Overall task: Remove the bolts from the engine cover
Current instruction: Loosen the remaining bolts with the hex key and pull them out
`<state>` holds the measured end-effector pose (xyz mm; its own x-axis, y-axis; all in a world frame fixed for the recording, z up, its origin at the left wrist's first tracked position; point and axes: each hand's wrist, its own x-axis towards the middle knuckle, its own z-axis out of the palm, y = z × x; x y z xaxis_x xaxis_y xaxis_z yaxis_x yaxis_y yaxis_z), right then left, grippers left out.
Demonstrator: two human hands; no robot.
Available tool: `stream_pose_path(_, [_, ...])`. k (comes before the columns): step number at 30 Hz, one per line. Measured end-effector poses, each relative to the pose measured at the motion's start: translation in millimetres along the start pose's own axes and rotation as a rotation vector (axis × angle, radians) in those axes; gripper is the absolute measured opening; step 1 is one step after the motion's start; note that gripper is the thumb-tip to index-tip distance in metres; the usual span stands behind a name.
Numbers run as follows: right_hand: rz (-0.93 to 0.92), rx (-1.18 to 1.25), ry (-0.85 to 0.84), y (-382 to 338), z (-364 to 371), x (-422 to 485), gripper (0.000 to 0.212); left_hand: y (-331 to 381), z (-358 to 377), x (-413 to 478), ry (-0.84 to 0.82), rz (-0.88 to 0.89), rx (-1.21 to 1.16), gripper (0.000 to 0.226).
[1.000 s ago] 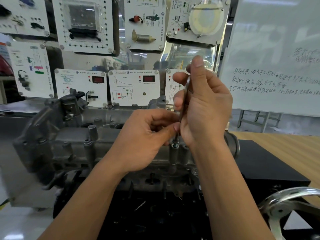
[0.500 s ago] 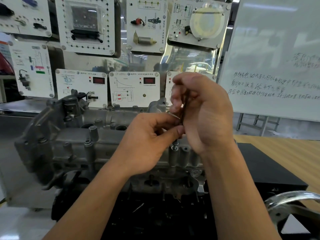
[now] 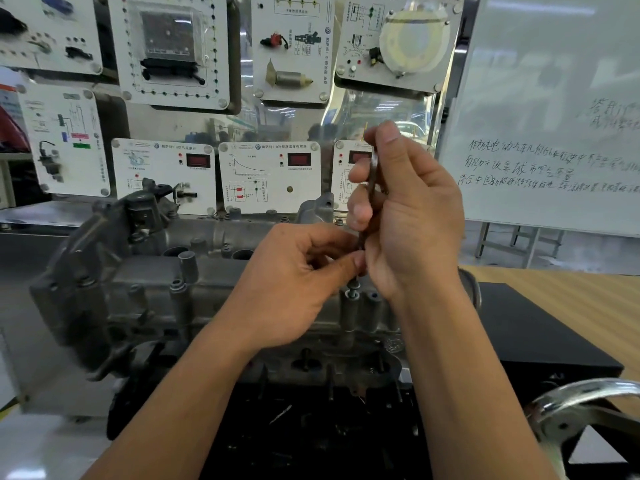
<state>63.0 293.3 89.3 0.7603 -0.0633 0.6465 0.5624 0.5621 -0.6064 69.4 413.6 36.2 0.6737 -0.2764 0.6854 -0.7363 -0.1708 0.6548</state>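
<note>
Head view: right hand [image 3: 415, 216] holds tool [image 3: 372, 178] on bolt [image 3: 353, 287], Chinese-scribbled whiteboard [image 3: 554, 98] behind.

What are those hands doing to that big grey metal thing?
A person is taking a bolt out of an engine cover. The right hand holds a thin tool upright, its tip on the bolt. The left hand pinches the tool's lower end. The bolt looks partly out.

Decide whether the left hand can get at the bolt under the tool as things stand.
Probably yes: the left hand pinches the tool just above the bolt, which stands proud of its boss with nothing between.
</note>
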Motion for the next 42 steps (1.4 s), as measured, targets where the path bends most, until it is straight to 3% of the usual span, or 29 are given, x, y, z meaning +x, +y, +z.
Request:
stream_pose_path(8, [-0.079, -0.304, -0.138, -5.1, 8.7, -7.6, 0.029, 7.5, 2.7, -1.5, 0.039, 0.003, 0.034, 0.015])
stream_pose_path(16, [-0.111, -0.169, -0.11, -14.1, 0.7, -4.3, 0.037, 2.8, 5.1, 0.6, 0.026, -0.034, 0.093, 0.01])
stream_pose_path(20, [0.025, 0.004, -0.042, -10.8, -11.6, 0.9, 0.015, -0.4, 4.2, 0.2, 0.032, -0.019, 0.078, 0.01])
stream_pose_path(23, [0.121, 0.09, 0.012, -3.0, -15.7, 2.3, 0.019, -1.6, 3.4, 0.4, 0.045, 0.001, 0.077, 0.01])
stream_pose_path(26, [0.127, 0.055, 0.025, 4.3, -12.4, 1.6, 0.01, -0.1, 2.6, 0.7, 0.041, 0.0, 0.066, 0.01])
stream_pose_path(29, [0.029, -0.053, 0.019, 6.2, -9.8, 0.4, 0.017, 2.1, 2.8, 0.0, 0.034, -0.004, 0.037, 0.014])
stream_pose_path(32, [-0.011, -0.111, -0.083, 3.3, -5.9, -1.9, 0.027, 3.6, 2.5, -0.4, 0.042, 0.006, 0.045, 0.013])
stream_pose_path(36, [-0.058, -0.192, -0.19, -3.5, -3.5, -2.2, 0.023, 3.6, 3.9, 0.6, 0.034, -0.011, 0.08, 0.01])
stream_pose_path(42, [-0.078, -0.119, -0.13, -4.3, -2.6, -4.4, 0.023, 2.3, 4.0, 0.6, 0.023, 0.0, 0.096, 0.011])
